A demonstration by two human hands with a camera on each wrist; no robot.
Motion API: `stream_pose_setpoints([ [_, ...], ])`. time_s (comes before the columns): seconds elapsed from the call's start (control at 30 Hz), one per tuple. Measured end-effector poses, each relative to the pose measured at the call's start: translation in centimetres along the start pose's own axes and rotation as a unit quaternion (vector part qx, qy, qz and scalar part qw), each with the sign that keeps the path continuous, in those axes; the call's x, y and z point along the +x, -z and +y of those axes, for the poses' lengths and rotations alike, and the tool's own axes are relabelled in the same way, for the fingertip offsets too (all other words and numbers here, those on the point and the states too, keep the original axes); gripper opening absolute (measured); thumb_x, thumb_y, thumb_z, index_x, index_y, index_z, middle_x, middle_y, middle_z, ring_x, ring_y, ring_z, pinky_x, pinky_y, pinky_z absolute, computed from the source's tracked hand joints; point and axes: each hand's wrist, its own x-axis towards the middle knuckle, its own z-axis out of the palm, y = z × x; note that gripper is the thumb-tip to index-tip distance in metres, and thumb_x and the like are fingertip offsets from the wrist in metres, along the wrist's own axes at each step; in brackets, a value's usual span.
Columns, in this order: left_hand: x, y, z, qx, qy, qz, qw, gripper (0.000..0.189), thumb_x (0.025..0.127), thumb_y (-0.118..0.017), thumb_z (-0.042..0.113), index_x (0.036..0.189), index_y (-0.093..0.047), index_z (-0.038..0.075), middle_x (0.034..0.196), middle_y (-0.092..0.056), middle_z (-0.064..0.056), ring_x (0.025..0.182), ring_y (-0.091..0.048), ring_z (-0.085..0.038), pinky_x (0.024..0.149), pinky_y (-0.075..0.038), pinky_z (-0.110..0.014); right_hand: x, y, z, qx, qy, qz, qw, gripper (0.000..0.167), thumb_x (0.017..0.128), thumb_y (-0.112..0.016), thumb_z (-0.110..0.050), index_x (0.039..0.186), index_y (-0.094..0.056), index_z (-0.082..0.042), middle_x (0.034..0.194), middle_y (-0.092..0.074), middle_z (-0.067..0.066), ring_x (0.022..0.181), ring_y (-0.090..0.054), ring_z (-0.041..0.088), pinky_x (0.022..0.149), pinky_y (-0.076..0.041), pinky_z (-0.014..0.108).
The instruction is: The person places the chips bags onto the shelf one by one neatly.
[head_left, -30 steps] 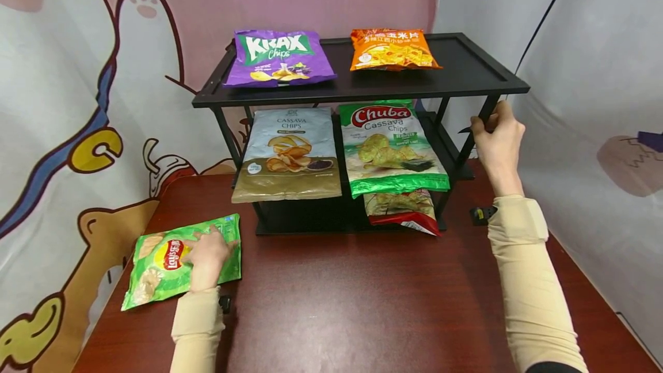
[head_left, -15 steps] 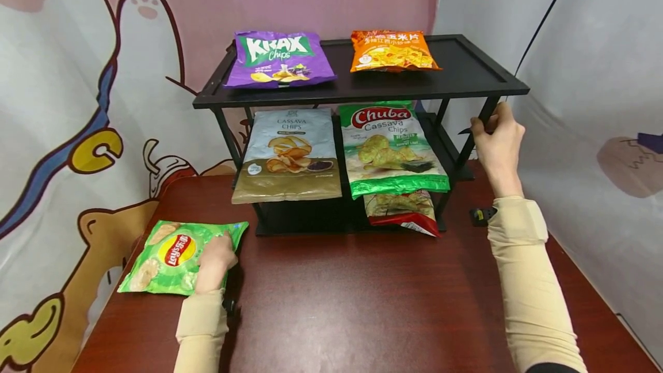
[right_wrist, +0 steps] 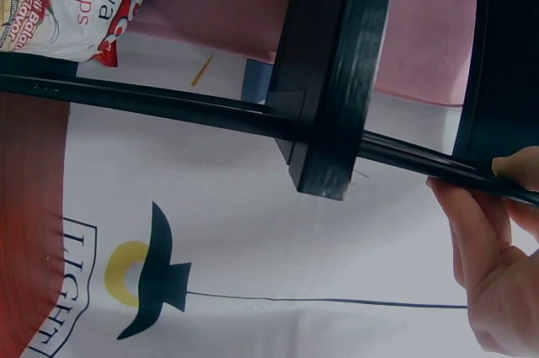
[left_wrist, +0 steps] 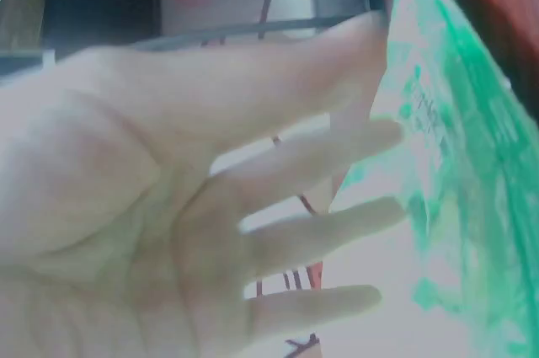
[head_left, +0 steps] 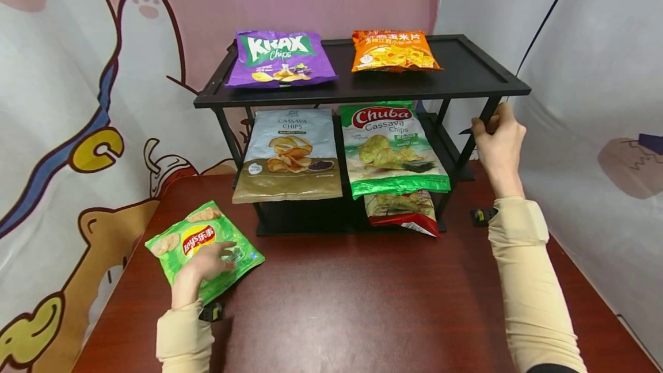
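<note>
My left hand [head_left: 207, 261] is over a green Lay's chip bag [head_left: 220, 225] lying on the table at the left. In the left wrist view its fingers [left_wrist: 328, 232] are straight and spread, with the fingertips at or near the bag; contact is hard to tell. At the right, my right hand [head_left: 500, 145] pinches the front right post of a black shelf rack [head_left: 481, 82] between thumb and fingers. The right wrist view shows that hand [right_wrist: 497, 248] on the black post [right_wrist: 404, 156].
On the rack's top lie a purple Krax bag [head_left: 282, 59] and an orange chip bag [head_left: 396, 50]. Below are a Cassava Chips bag [head_left: 290, 154] and a green Chuba bag [head_left: 396, 148]. A red-edged bag [head_left: 404, 212] sticks out at the bottom. The table [head_left: 331, 304] is reddish brown.
The green Lay's bag has turned clockwise and shifted slightly right. My left hand pressed and then bunched on it; now its fingers are spread. The right hand stays on the post.
</note>
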Motion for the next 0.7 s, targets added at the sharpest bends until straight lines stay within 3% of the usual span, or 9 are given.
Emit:
stream_pose_setpoints([
  [0.07,-0.2,0.5,-0.5,0.005,0.036,0.041,0.9985,0.05,0.086,-0.059,0.011,0.129,-0.046,-0.012,0.119,-0.057,-0.036,0.111,-0.054,-0.051,0.09,-0.045,-0.054,0.0,0.0,0.0,0.001,0.0,0.0,1.0,0.009,0.087,-0.058,-0.017,0.082,-0.05,-0.015,0.059,-0.041,-0.032,0.058,-0.042,-0.01,0.06,-0.033,0.014],
  [0.13,-0.4,0.9,-1.1,0.009,0.101,0.075,0.992,0.051,0.089,-0.052,0.015,0.13,-0.041,-0.012,0.123,-0.05,-0.041,0.113,-0.049,-0.057,0.089,-0.043,-0.059,0.0,0.0,0.0,0.002,0.001,0.0,1.0,0.01,0.087,-0.058,-0.017,0.081,-0.05,-0.015,0.058,-0.041,-0.033,0.058,-0.042,-0.011,0.06,-0.033,0.014],
  [0.27,-0.6,1.1,-2.8,-0.028,0.242,0.107,0.964,0.058,0.088,-0.045,0.021,0.13,-0.03,-0.015,0.123,-0.037,-0.049,0.11,-0.039,-0.067,0.087,-0.04,-0.065,0.0,0.0,0.0,0.004,-0.001,0.001,1.0,0.01,0.087,-0.058,-0.017,0.08,-0.05,-0.017,0.058,-0.041,-0.032,0.058,-0.042,-0.01,0.06,-0.033,0.014],
  [0.33,-0.5,1.0,-3.8,-0.063,0.284,0.121,0.949,0.062,0.089,-0.044,0.025,0.131,-0.025,-0.017,0.123,-0.034,-0.05,0.111,-0.037,-0.066,0.088,-0.038,-0.066,-0.1,0.0,0.0,0.004,-0.001,0.001,1.0,0.01,0.087,-0.058,-0.016,0.081,-0.05,-0.017,0.058,-0.041,-0.032,0.058,-0.042,-0.01,0.06,-0.033,0.014],
  [0.4,-0.4,0.7,-4.9,-0.09,0.297,0.134,0.941,0.064,0.09,-0.045,0.026,0.131,-0.024,-0.02,0.123,-0.034,-0.05,0.111,-0.036,-0.066,0.091,-0.036,-0.066,-0.1,0.0,0.0,0.003,0.0,0.0,1.0,0.009,0.087,-0.058,-0.016,0.082,-0.05,-0.016,0.059,-0.041,-0.031,0.058,-0.042,-0.01,0.06,-0.033,0.013],
  [0.57,-0.2,-0.1,-6.8,-0.129,0.287,0.16,0.9354,0.072,0.09,-0.054,0.025,0.133,-0.02,-0.022,0.124,-0.031,-0.052,0.115,-0.032,-0.067,0.094,-0.032,-0.066,-0.1,-0.1,0.0,0.002,0.003,-0.003,1.0,0.008,0.088,-0.057,-0.018,0.085,-0.051,-0.013,0.06,-0.041,-0.031,0.058,-0.042,-0.012,0.06,-0.034,0.012],
  [0.7,-0.3,-0.2,-7.8,-0.179,0.302,0.186,0.9174,0.094,0.085,-0.064,0.027,0.143,-0.005,-0.018,0.133,-0.025,-0.052,0.121,-0.027,-0.066,0.101,-0.028,-0.066,-0.1,0.0,0.1,0.003,0.001,-0.002,1.0,0.008,0.088,-0.057,-0.018,0.085,-0.051,-0.013,0.06,-0.041,-0.031,0.058,-0.043,-0.013,0.06,-0.034,0.012],
])
